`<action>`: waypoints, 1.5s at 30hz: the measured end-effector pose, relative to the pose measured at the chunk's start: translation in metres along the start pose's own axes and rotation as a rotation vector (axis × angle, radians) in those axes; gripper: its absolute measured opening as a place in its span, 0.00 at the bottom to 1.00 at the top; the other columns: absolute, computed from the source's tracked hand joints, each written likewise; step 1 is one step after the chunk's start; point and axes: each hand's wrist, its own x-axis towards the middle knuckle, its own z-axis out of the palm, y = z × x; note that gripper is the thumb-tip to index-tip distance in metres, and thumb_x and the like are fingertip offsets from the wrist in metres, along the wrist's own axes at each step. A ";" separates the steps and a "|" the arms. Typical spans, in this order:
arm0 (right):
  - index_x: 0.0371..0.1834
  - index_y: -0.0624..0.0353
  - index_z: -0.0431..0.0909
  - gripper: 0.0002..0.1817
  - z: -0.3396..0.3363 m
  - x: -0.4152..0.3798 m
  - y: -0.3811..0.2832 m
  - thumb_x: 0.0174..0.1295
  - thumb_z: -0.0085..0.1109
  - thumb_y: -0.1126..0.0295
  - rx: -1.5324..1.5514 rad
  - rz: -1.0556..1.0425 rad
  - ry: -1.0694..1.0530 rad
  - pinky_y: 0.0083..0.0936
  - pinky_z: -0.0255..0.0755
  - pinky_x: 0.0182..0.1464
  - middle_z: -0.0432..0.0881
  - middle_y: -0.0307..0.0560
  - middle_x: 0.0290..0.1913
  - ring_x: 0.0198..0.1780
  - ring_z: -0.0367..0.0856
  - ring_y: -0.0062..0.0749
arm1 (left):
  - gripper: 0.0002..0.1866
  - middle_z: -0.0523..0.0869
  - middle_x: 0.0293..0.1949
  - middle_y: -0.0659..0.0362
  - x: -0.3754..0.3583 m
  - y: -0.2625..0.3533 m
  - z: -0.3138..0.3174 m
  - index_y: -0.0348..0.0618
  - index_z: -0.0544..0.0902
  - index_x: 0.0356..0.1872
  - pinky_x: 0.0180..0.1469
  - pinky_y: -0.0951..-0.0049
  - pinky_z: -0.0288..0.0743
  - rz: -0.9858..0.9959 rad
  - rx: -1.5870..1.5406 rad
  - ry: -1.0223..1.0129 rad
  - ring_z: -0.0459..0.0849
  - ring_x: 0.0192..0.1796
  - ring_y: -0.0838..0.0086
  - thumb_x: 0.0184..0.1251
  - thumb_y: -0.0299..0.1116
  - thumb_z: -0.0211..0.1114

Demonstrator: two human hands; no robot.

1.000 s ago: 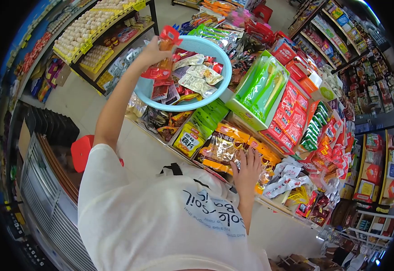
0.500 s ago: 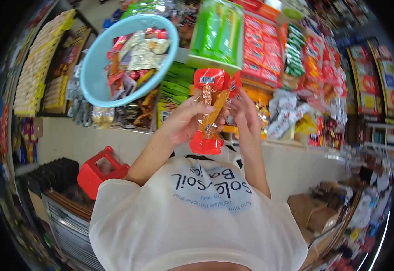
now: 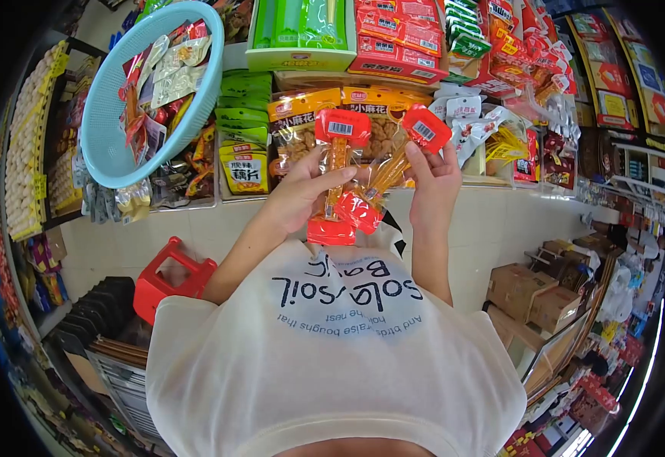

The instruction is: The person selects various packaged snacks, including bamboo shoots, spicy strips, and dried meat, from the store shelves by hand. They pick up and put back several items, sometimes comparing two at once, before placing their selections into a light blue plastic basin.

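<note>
My left hand (image 3: pixel 299 193) is closed around a long snack packet (image 3: pixel 338 156) with clear film, red ends and a barcode on its top end. In my right hand (image 3: pixel 432 181) a similar snack packet (image 3: pixel 387 174) is pinched near its red barcoded end. That second packet slants down to the left, and its lower red end overlaps the first one. Brown stick-shaped food shows through both films. Behind them lie orange bags of small fried twists (image 3: pixel 302 126), partly hidden by the packets.
A light-blue plastic basket (image 3: pixel 209 80) of mixed packets rests on the display at left. Boxes of green packets (image 3: pixel 302 59) and red packets (image 3: pixel 399 38) stand at the back. A red plastic stool-like object (image 3: pixel 152 289) is at lower left, cardboard boxes (image 3: pixel 519 289) at lower right.
The two packets, bunched together before, are now spread apart at the top, with my right hand moved right holding one. The view has shifted, so the basket appears farther left.
</note>
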 end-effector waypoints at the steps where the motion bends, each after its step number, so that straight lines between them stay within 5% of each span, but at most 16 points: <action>1: 0.57 0.64 0.74 0.21 -0.007 0.004 0.001 0.61 0.66 0.76 0.046 -0.002 -0.007 0.16 0.74 0.45 0.84 0.44 0.48 0.43 0.82 0.20 | 0.30 0.81 0.53 0.48 0.003 -0.002 0.003 0.39 0.63 0.67 0.50 0.66 0.83 -0.006 0.009 0.007 0.84 0.53 0.66 0.67 0.27 0.64; 11: 0.50 0.60 0.81 0.13 -0.106 0.053 -0.023 0.62 0.65 0.71 0.100 0.140 -0.234 0.13 0.70 0.34 0.85 0.34 0.38 0.34 0.78 0.11 | 0.24 0.82 0.53 0.53 0.070 -0.075 0.081 0.42 0.68 0.63 0.52 0.64 0.81 0.047 0.081 0.138 0.83 0.52 0.70 0.68 0.27 0.63; 18: 0.48 0.58 0.82 0.11 -0.226 0.116 -0.053 0.64 0.63 0.70 0.087 0.064 0.016 0.11 0.67 0.28 0.85 0.33 0.37 0.31 0.77 0.10 | 0.20 0.83 0.52 0.47 0.121 -0.116 0.133 0.43 0.69 0.61 0.47 0.66 0.83 0.013 0.120 0.053 0.86 0.48 0.66 0.70 0.30 0.61; 25: 0.51 0.64 0.79 0.12 -0.260 0.206 -0.157 0.69 0.58 0.69 0.055 -0.734 0.216 0.13 0.71 0.32 0.85 0.41 0.41 0.36 0.79 0.15 | 0.21 0.83 0.53 0.47 0.124 -0.149 0.169 0.43 0.68 0.62 0.47 0.65 0.82 0.111 0.118 0.205 0.85 0.50 0.62 0.71 0.32 0.60; 29: 0.52 0.65 0.78 0.14 -0.259 0.262 -0.158 0.69 0.58 0.69 -0.058 -0.867 0.265 0.14 0.71 0.31 0.84 0.43 0.39 0.35 0.80 0.16 | 0.23 0.82 0.54 0.46 0.120 -0.160 0.176 0.42 0.66 0.65 0.47 0.63 0.81 0.099 0.147 0.242 0.85 0.50 0.61 0.72 0.32 0.60; 32: 0.54 0.67 0.77 0.17 -0.255 0.299 -0.146 0.67 0.61 0.67 -0.092 -0.854 0.022 0.18 0.74 0.36 0.84 0.47 0.39 0.37 0.82 0.22 | 0.23 0.82 0.54 0.46 0.117 -0.162 0.179 0.42 0.67 0.64 0.47 0.63 0.81 0.127 0.143 0.250 0.85 0.50 0.61 0.72 0.32 0.59; 34: 0.54 0.69 0.77 0.20 -0.247 0.300 -0.144 0.64 0.64 0.66 -0.494 -0.716 -0.065 0.23 0.75 0.46 0.83 0.52 0.42 0.43 0.82 0.28 | 0.23 0.82 0.53 0.46 0.114 -0.163 0.176 0.42 0.66 0.65 0.48 0.63 0.81 0.137 0.152 0.248 0.85 0.50 0.61 0.72 0.31 0.59; 35: 0.53 0.68 0.77 0.19 -0.243 0.294 -0.138 0.64 0.64 0.67 -0.421 -0.795 0.059 0.25 0.72 0.54 0.82 0.54 0.46 0.49 0.81 0.31 | 0.24 0.82 0.54 0.46 0.111 -0.162 0.176 0.42 0.65 0.65 0.48 0.62 0.81 0.145 0.153 0.252 0.85 0.51 0.61 0.72 0.31 0.59; 38: 0.53 0.67 0.77 0.17 -0.239 0.251 -0.129 0.65 0.62 0.68 -0.397 -0.990 0.272 0.25 0.71 0.55 0.82 0.52 0.49 0.51 0.80 0.32 | 0.24 0.80 0.55 0.45 0.109 -0.162 0.177 0.42 0.65 0.66 0.49 0.62 0.81 0.153 0.091 0.317 0.84 0.53 0.61 0.72 0.31 0.59; 40: 0.53 0.65 0.78 0.16 -0.228 0.199 -0.111 0.65 0.61 0.70 -0.259 -0.908 0.140 0.26 0.73 0.54 0.82 0.51 0.48 0.51 0.80 0.33 | 0.25 0.79 0.56 0.45 0.114 -0.167 0.174 0.42 0.65 0.67 0.52 0.62 0.80 0.176 0.037 0.283 0.83 0.54 0.61 0.71 0.30 0.58; 44: 0.55 0.63 0.76 0.20 -0.210 0.126 -0.068 0.62 0.65 0.67 -0.433 -0.505 -0.510 0.26 0.77 0.46 0.82 0.50 0.48 0.48 0.82 0.34 | 0.27 0.76 0.60 0.44 0.117 -0.170 0.181 0.43 0.62 0.69 0.59 0.59 0.76 0.231 0.004 0.188 0.80 0.58 0.60 0.70 0.27 0.57; 45: 0.55 0.63 0.76 0.20 -0.210 0.117 -0.054 0.62 0.65 0.67 -0.428 -0.499 -0.514 0.26 0.77 0.46 0.82 0.50 0.48 0.48 0.82 0.34 | 0.29 0.76 0.60 0.46 0.117 -0.169 0.182 0.45 0.59 0.70 0.62 0.57 0.73 0.223 0.000 0.169 0.79 0.60 0.61 0.69 0.25 0.57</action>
